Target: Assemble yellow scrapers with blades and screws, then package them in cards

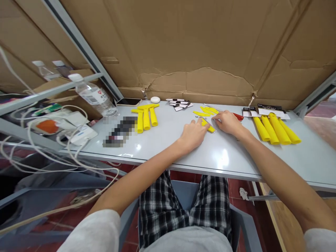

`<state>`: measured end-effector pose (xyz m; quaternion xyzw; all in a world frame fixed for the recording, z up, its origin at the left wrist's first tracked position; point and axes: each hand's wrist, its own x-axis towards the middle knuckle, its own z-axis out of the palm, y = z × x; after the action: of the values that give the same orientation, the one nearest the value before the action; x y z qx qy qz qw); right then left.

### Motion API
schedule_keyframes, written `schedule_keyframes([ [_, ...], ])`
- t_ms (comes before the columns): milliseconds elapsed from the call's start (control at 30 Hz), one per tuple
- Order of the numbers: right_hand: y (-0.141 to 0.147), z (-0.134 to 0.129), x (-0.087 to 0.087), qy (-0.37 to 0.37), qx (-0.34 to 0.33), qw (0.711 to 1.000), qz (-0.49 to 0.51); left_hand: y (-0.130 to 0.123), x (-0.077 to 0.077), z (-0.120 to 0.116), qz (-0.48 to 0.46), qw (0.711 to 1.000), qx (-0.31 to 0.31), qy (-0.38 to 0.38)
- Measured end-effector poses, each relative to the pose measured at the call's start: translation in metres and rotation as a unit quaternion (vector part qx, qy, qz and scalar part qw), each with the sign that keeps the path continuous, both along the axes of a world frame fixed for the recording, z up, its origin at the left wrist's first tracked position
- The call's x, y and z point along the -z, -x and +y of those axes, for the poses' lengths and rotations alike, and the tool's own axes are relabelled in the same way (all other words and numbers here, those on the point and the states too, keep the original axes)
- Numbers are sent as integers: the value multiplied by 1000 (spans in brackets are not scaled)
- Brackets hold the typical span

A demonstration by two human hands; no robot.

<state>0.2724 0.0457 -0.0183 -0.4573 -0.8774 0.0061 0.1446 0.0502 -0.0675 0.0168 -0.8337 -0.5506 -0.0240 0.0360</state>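
Observation:
Fingers of my left hand [193,135] are closed on a small flat yellow piece [210,128] lying on the table. To its right, my right hand [228,121] rests low with the fingers bent together; whatever they pinch is too small to make out. Just beyond both hands lie several more flat yellow pieces [206,110]. Tiny metal bits [198,117] are scattered beside my left fingertips. A red-handled tool [238,116] lies behind my right hand, partly hidden by it.
Yellow tubes [146,120] lie left of my hands; others [280,131] with black-and-white cards lie right. Loose cards [180,104], a white round case [155,99] and a phone [129,102] line the back. A bottle [94,96] and white cables [78,147] crowd the left.

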Motion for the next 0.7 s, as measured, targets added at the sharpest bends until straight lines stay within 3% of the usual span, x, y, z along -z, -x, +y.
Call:
schedule_keyframes([
  [133, 2, 0, -2, -8, 39, 998, -45, 2, 8, 1, -16, 1000, 11, -9],
  [367, 6, -2, -5, -14, 53, 998, -26, 3, 2, -1, -21, 1000, 19, -2],
  [500, 9, -4, -8, -10, 55, 998, -29, 10, 1, 7, -106, 994, 38, 3],
  [600, 11, -8, -12, -7, 68, 997, -38, 20, 0, 22, -276, 959, 69, 18],
  [700, 13, -10, -13, -1, 71, 997, -27, 29, -3, 38, -455, 886, 70, 62],
])
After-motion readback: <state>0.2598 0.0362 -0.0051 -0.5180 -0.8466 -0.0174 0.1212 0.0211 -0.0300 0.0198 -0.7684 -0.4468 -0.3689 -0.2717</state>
